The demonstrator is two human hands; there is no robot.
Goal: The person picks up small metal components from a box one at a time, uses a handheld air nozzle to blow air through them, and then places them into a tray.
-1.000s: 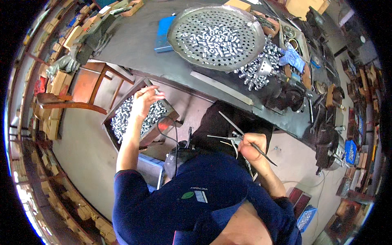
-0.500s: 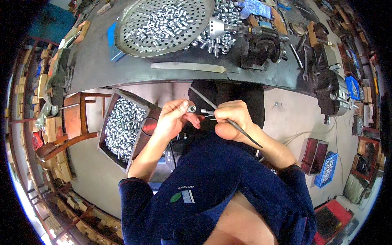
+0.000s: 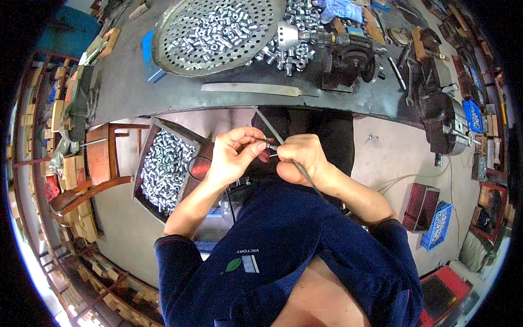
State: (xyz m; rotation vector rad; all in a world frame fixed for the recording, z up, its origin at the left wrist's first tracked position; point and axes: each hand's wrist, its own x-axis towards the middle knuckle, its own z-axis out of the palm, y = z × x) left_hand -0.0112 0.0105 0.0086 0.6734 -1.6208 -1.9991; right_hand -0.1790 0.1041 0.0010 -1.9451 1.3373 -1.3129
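Note:
My left hand (image 3: pixel 234 155) is closed, pinching a small silvery metal fitting between thumb and fingers; the fingertips mostly cover the fitting. My right hand (image 3: pixel 304 155) is a fist around a long thin dark rod (image 3: pixel 266 121), possibly a file, which slants across the knuckles. The same fist holds a short metal plug-like tool (image 3: pixel 273 147), whose tip meets the fitting. Whether the tip is inside the fitting I cannot tell. Both hands are above my lap, just below the bench edge. Left of my left forearm stands a deep box (image 3: pixel 143 188) full of similar fittings (image 3: pixel 166 171).
On the bench (image 3: pixel 180 95) lie a perforated round tray (image 3: pixel 174 60) of fittings, a flat file (image 3: pixel 250 88) and a wrench (image 3: pixel 409 82). A small machine with a chuck (image 3: pixel 351 60) stands right of the tray. A vise (image 3: pixel 447 117) is farther right. Blue bins (image 3: pixel 440 226) sit on the floor.
My hands have come together, so the plug-like tool now touches the fitting that stood apart from it. My left fingers have closed over the fitting and hide most of it.

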